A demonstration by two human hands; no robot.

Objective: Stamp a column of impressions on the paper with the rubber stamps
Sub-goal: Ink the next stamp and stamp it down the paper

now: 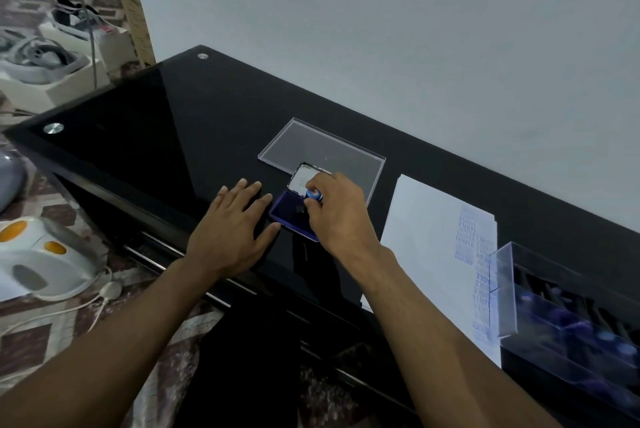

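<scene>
A blue ink pad lies open on the black glass table, its lid raised behind it. My right hand grips a rubber stamp with a blue knob and holds it down on the pad. My left hand lies flat on the glass, fingers spread, with fingertips touching the pad's left edge. To the right lies a white sheet of paper with two columns of blue impressions along its right side.
A clear plastic lid lies flat behind the ink pad. At the right edge a clear box holds several more stamps and overlaps the paper's corner. The grey wall runs behind the table. Appliances and a cable sit on the floor at left.
</scene>
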